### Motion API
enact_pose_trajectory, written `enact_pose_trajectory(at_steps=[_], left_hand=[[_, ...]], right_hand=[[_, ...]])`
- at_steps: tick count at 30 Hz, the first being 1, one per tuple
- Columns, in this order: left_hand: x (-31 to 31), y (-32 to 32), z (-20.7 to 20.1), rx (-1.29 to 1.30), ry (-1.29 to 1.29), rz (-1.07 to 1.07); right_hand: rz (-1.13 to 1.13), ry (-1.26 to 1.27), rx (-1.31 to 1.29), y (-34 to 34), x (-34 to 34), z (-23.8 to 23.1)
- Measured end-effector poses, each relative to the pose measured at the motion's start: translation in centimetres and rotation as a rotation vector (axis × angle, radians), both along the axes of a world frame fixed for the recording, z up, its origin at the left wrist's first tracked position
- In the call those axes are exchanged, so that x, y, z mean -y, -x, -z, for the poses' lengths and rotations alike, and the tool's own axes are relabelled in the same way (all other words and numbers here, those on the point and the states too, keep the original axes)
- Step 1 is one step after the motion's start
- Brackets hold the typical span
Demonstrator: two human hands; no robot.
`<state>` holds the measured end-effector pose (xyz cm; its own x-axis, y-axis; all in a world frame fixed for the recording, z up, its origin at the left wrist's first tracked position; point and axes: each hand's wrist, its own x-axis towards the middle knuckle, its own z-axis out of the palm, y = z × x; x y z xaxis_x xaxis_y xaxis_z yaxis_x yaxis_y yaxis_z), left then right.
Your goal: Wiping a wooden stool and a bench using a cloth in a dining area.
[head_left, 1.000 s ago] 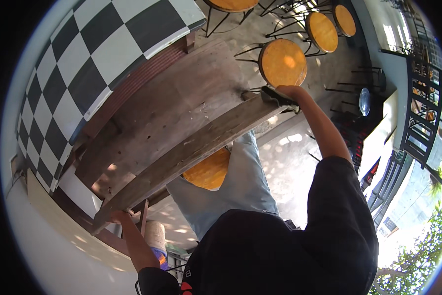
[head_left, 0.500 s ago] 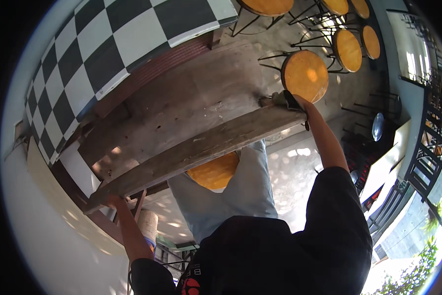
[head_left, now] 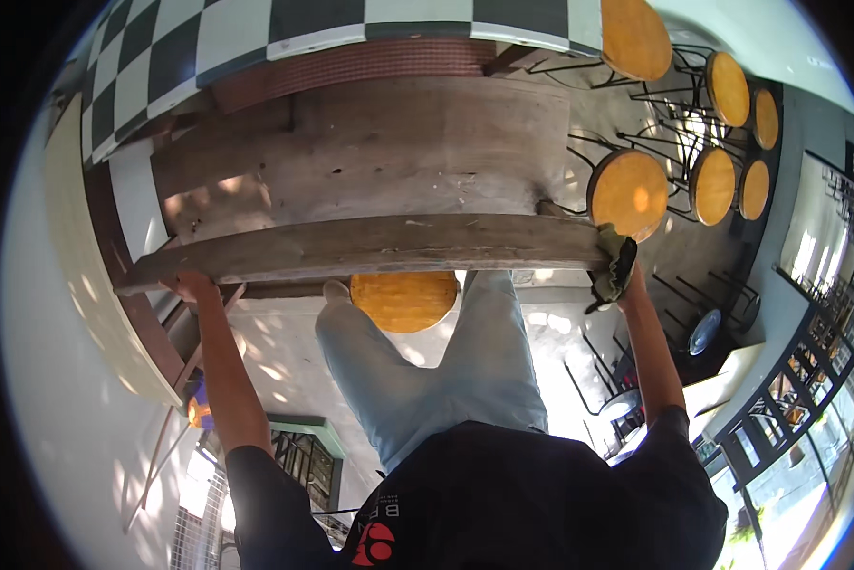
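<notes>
A long weathered wooden plank (head_left: 389, 245) runs across the middle in front of me, its narrow face toward me. My left hand (head_left: 195, 285) grips its lower edge near the left end, the fingertips partly hidden. At the right end, my right hand (head_left: 628, 285) holds a crumpled dark green cloth (head_left: 613, 264) against the plank; the cloth hides most of the fingers. Just beyond the plank spreads a wide, worn brown wooden surface (head_left: 370, 152). A round orange-brown stool seat (head_left: 405, 302) shows below the plank, by my legs.
A black-and-white checkered counter (head_left: 317, 27) lies along the far side. Several round-topped stools with thin black legs stand at the right, the nearest stool seat (head_left: 626, 195) close beyond my right hand. A pale wall (head_left: 56, 380) rises at the left; a dark railing (head_left: 788, 399) is far right.
My view has turned, so the plank and counter now lie nearly level instead of slanting. Both hands remain at the plank's ends, and more of the cloth shows at the right.
</notes>
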<state>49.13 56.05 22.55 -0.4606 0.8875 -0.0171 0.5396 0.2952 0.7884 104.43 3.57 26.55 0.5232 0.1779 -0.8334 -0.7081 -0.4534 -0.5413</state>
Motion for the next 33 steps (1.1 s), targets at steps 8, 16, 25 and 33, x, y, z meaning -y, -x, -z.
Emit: enact_pose_trajectory(at_steps=[8,16,25,33], left_hand=[[1.2,-0.6,-2.0,-0.199,0.046,-0.168],[-0.8,0.0,1.2,-0.073,-0.122,-0.119],[-0.9,2.0,3.3,-0.344,0.128,-0.125],[0.0,0.5,3.3,-0.060,0.018,-0.139]], right_hand=[[-0.960,-0.502,1.014,-0.9,-2.1,2.1],[-0.186,-0.706,-0.262,-3.2,1.7,7.5],[-0.001,0.147,1.132,8.0,-3.1,2.4],[-0.914,0.359,1.665,8.3,-5.8,0.6]])
